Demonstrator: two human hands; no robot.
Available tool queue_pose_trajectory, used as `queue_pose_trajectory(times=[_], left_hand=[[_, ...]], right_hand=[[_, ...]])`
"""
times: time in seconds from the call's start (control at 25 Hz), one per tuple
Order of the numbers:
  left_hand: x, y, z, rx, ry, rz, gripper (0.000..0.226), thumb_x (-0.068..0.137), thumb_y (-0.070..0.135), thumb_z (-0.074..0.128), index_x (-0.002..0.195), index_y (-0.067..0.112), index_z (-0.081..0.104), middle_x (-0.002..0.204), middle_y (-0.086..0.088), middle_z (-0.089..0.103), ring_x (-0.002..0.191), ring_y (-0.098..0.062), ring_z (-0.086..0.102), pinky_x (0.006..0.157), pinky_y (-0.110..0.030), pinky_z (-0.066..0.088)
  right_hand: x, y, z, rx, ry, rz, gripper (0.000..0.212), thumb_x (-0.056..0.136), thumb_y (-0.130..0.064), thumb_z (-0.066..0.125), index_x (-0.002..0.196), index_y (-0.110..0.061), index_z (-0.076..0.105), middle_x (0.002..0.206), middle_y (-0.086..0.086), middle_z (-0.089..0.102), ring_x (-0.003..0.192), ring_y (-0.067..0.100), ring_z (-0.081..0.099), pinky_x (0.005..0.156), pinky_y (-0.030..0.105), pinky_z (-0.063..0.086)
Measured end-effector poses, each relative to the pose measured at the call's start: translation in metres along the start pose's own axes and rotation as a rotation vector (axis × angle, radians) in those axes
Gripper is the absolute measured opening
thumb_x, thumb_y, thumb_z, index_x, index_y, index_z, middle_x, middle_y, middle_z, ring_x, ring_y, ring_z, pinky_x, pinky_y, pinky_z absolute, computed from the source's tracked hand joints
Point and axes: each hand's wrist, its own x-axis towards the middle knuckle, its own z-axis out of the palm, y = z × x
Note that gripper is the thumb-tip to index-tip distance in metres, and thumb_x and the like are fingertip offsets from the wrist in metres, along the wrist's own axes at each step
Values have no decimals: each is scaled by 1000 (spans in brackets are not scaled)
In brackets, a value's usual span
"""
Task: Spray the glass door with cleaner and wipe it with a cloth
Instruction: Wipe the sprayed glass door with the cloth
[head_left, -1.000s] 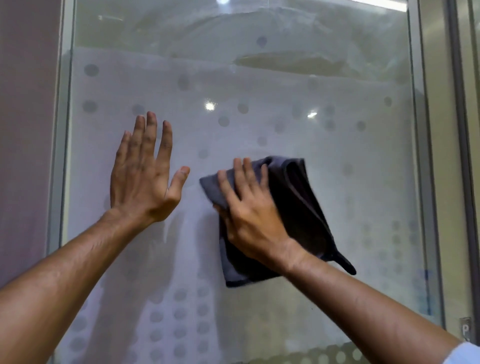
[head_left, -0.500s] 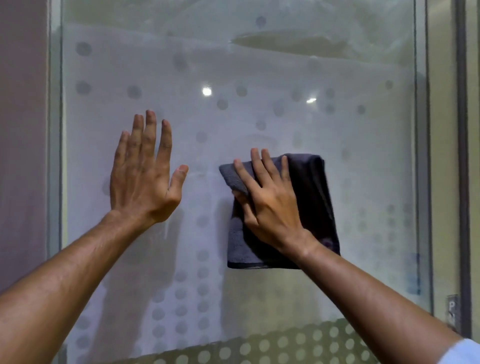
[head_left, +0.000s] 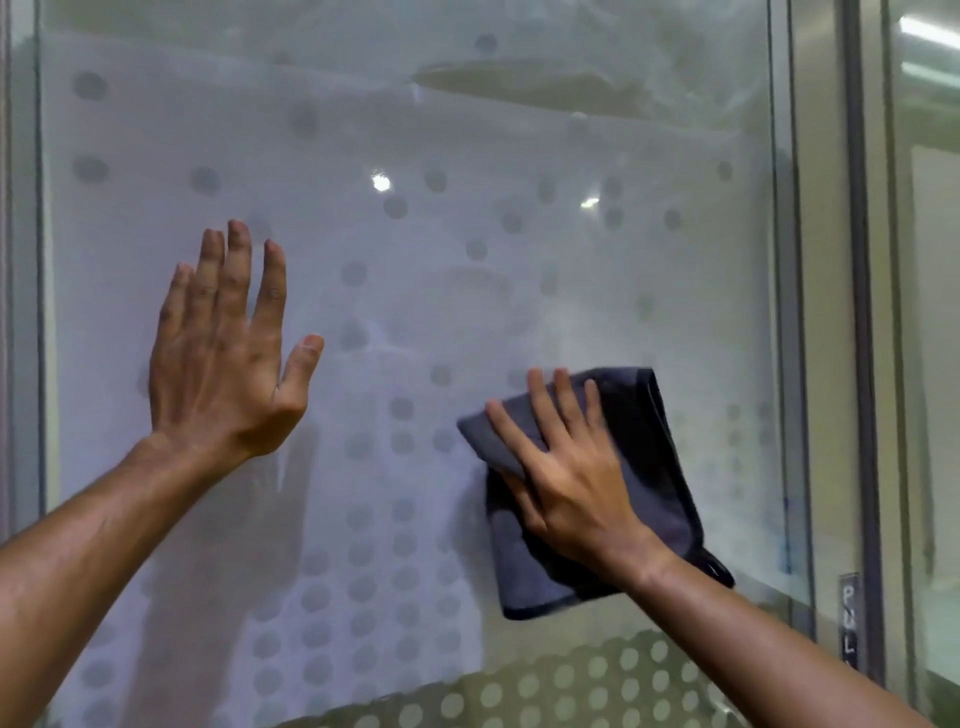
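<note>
The glass door (head_left: 415, 249) fills the head view, frosted with a pattern of grey dots. My right hand (head_left: 566, 467) lies flat, fingers spread, and presses a dark grey cloth (head_left: 654, 457) against the glass at centre right; the cloth hangs folded below and right of the palm. My left hand (head_left: 228, 353) rests flat on the glass at centre left, fingers apart, holding nothing. No spray bottle is in view.
A metal door frame (head_left: 862, 312) runs down the right side, with a small sign (head_left: 848, 618) at its lower part. Another glass panel (head_left: 930, 364) lies beyond it. A frame edge (head_left: 23, 312) borders the left.
My right hand has slid the cloth to the right and slightly down across the glass. My left hand has stayed flat in the same place.
</note>
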Motion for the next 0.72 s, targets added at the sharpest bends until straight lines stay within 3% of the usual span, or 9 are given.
queue_pose_trajectory(times=[0.12, 0.28, 0.36, 0.52, 0.6, 0.68, 0.72], left_hand=[[1, 0, 1, 13, 13, -1, 81, 91, 53, 27, 156, 20, -5, 164, -11, -9, 151, -22, -11, 120, -35, -11], [1, 2, 3, 8, 20, 0, 81, 91, 52, 26, 156, 19, -6, 164, -12, -9, 151, -22, -11, 120, -34, -12], [1, 2, 3, 1, 27, -3, 80, 91, 52, 26, 156, 19, -6, 164, -11, -9, 151, -22, -11, 120, -34, -12], [-1, 2, 2, 5, 25, -6, 80, 91, 51, 27, 156, 19, -6, 164, -11, -9, 151, -21, -12, 121, -35, -10], [-2, 2, 1, 0, 21, -2, 80, 92, 51, 28, 156, 19, -5, 164, -11, -10, 151, -21, -12, 120, -34, -11], [-5, 2, 0, 3, 17, 1, 80, 92, 51, 28, 157, 18, -4, 164, -11, -9, 151, -21, -13, 120, -34, -12], [-6, 2, 0, 6, 18, -3, 79, 92, 51, 28, 157, 17, -4, 164, -11, -9, 151, -21, -13, 120, -34, -12]], right_hand=[[-12, 36, -8, 51, 78, 311, 60, 89, -29, 47, 146, -11, 42, 152, 29, 31, 142, 50, 23, 111, 68, 21], [39, 37, -9, 163, 212, 635, 57, 97, -35, 40, 149, -13, 37, 153, 23, 36, 145, 40, 24, 117, 61, 14], [63, 23, -7, 168, 240, 600, 59, 94, -32, 44, 149, -12, 38, 153, 23, 36, 145, 38, 27, 118, 60, 13], [40, -8, 1, 144, 123, 88, 65, 82, -19, 53, 145, -7, 42, 153, 24, 34, 144, 38, 27, 119, 57, 13], [4, -1, 1, 187, 33, -42, 62, 85, -16, 47, 145, -3, 39, 155, 22, 27, 146, 35, 21, 122, 46, 5], [-18, 25, -3, 278, 16, 91, 60, 87, -18, 43, 144, -1, 39, 154, 24, 24, 145, 38, 19, 122, 35, 0], [-17, 40, -6, 291, 56, 243, 59, 89, -21, 43, 144, 0, 40, 154, 25, 26, 145, 40, 20, 123, 39, 2]])
